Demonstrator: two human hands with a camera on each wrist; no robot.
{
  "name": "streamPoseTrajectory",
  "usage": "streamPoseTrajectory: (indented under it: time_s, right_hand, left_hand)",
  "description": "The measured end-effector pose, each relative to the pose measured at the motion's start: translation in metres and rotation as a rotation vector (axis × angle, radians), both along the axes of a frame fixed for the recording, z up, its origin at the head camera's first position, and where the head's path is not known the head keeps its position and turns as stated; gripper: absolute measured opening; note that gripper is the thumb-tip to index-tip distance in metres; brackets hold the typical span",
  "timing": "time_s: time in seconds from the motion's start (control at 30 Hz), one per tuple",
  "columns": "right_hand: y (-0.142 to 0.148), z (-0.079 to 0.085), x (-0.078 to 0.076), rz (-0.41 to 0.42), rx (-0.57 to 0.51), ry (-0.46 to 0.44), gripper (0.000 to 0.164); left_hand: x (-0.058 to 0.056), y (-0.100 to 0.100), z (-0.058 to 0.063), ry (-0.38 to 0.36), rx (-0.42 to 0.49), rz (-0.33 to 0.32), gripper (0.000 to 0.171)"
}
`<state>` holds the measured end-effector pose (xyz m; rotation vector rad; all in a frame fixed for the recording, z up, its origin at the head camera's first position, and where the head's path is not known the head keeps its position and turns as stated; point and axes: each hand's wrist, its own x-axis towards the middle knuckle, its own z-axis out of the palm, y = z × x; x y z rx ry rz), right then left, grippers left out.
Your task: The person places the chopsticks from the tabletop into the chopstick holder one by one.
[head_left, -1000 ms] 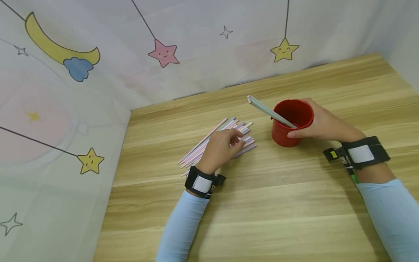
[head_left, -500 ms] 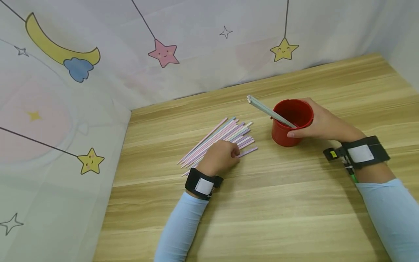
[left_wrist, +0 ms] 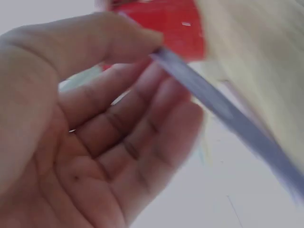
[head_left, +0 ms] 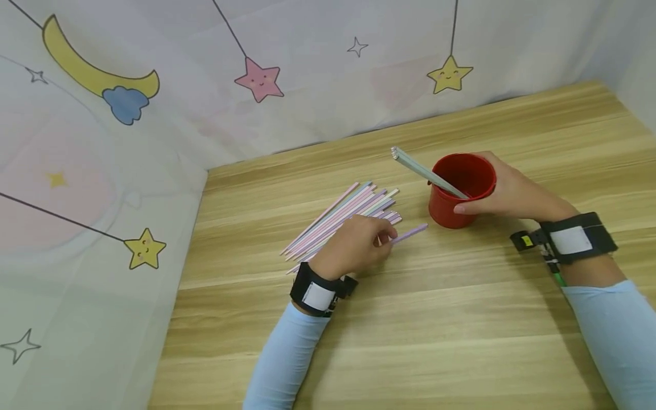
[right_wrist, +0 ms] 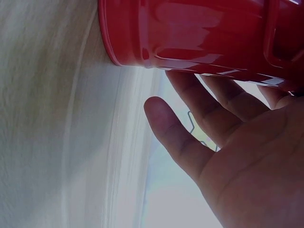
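Observation:
Between thumb and fingertips my left hand (head_left: 356, 242) pinches a thin purple paper straw (head_left: 410, 233), which in the left wrist view runs blurred toward the lower right. Beside that hand a pile of pastel straws (head_left: 333, 222) in pink, blue, purple and pale yellow lies on the table. My right hand (head_left: 517, 191) grips the red metal bucket (head_left: 451, 210) at its right side, thumb over the front of the rim. In the right wrist view several fingers pass behind the bucket. A bundle of pale green straws (head_left: 427, 172) leans out of the bucket to the left.
The wooden table (head_left: 435, 330) meets a pale curtain (head_left: 318, 114) printed with stars and a moon along its back and left sides. Each wrist wears a black strap (head_left: 581, 239) with a small camera.
My left hand closed on a purple straw at the pile's near edge and has drawn it right, toward the bucket. The right hand stays on the bucket. The head view has shifted slightly.

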<state>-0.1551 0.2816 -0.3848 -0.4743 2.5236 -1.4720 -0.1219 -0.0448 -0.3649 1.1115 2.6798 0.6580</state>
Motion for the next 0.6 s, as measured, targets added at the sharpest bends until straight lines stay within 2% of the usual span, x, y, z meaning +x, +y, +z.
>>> streamPoseTrajectory:
  time_s: [0.17,0.33,0.47,0.6]
  right_hand:
    - [0.0,0.0,-0.001,0.003,-0.003,-0.003,0.092]
    - [0.0,-0.002,-0.002,0.0,-0.005,0.005,0.093]
    - [-0.001,-0.003,-0.003,0.006,-0.018,0.014,0.093]
    - [-0.002,-0.004,-0.003,0.003,-0.025,0.025,0.093]
  left_hand:
    - [-0.002,-0.008,0.021,-0.02,0.224,0.031,0.015]
    - [-0.01,-0.024,0.037,-0.049,0.557,0.094,0.016]
    - [-0.015,-0.035,0.046,-0.038,0.82,0.112,0.018]
    - [-0.016,-0.041,0.05,-0.036,1.003,0.161,0.017]
